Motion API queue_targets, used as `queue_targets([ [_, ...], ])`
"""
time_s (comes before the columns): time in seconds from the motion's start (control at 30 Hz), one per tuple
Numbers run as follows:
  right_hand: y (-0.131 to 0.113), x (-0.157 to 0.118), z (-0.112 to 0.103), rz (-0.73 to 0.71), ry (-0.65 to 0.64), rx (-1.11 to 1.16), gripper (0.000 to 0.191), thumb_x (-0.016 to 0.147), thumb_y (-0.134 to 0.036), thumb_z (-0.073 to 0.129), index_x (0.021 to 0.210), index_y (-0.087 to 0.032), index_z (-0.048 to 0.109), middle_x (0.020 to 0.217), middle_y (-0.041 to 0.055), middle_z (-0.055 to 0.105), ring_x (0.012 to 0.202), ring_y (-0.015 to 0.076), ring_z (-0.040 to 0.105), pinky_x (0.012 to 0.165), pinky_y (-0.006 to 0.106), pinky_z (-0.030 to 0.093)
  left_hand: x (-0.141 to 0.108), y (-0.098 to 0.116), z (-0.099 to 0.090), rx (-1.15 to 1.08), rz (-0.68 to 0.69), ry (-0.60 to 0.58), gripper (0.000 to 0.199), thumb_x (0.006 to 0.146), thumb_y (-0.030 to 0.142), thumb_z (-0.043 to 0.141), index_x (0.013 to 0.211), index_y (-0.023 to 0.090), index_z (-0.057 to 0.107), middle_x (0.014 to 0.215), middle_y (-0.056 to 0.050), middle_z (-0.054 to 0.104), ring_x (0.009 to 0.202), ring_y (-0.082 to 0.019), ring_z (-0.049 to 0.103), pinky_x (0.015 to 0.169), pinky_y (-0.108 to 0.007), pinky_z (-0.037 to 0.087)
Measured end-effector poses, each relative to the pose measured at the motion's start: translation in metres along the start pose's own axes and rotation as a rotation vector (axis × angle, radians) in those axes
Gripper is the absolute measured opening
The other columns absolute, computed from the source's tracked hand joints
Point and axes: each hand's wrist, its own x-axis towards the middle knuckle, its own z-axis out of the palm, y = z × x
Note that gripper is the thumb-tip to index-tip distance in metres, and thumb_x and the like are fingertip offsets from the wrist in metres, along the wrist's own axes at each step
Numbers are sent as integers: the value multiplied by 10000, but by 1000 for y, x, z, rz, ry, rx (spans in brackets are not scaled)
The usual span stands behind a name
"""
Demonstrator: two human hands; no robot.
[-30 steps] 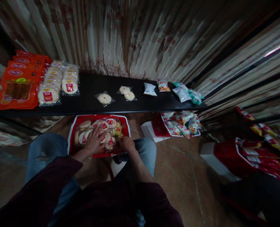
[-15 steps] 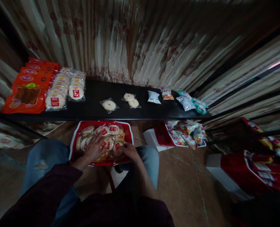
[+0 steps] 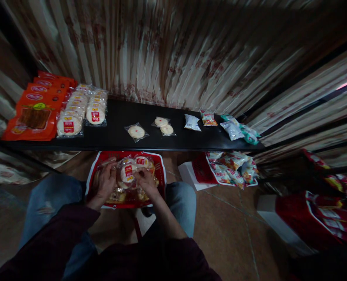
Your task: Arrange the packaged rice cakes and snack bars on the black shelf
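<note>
A red basket with a white rim [image 3: 163, 171] sits between the knees, full of round wrapped crackers. Over its middle, my right hand [image 3: 145, 181] pinches the edge of a wrapped cracker with a red label [image 3: 128, 172]. My left hand [image 3: 107, 181] is at the basket's left part, its fingers curled around clear wrapping; which packet they hold is hard to make out. On the black shelf [image 3: 114, 136] beyond, two rows of wrapped crackers [image 3: 96, 115] overlap beside orange packets [image 3: 35, 113]. Loose wrapped crackers [image 3: 136, 132] lie near the shelf's middle.
Small snack bags [image 3: 192, 122] lie on the right half of the shelf. Below it stands a second red basket of snack bags [image 3: 202, 169]. Another red basket with red packets [image 3: 293, 218] is at the far right. A patterned curtain [image 3: 161, 50] hangs behind the shelf.
My right hand has moved left and now grips a labelled cracker, raised over the others. My left hand has shifted left, with its fingers curled in. The view has shifted slightly.
</note>
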Motion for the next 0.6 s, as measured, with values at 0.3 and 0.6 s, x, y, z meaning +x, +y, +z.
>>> queue_targets([
  [0.3,1,19,-8,-30,47,-217,267,862,-380,502,993,-195,643,964,56,699,875,181,654,810,289,500,8,1,-17,227,164,28,320,826,225,411,1053,208,636,1216,-60,608,1160,-242,507,1024,-428,380],
  [0.6,44,61,-42,124,198,-315,305,858,-286,478,1117,-172,595,1046,98,689,990,215,635,880,342,487,16,-19,0,327,67,-92,447,824,312,435,1244,218,555,1342,-80,524,1281,-305,413,1045,-488,346],
])
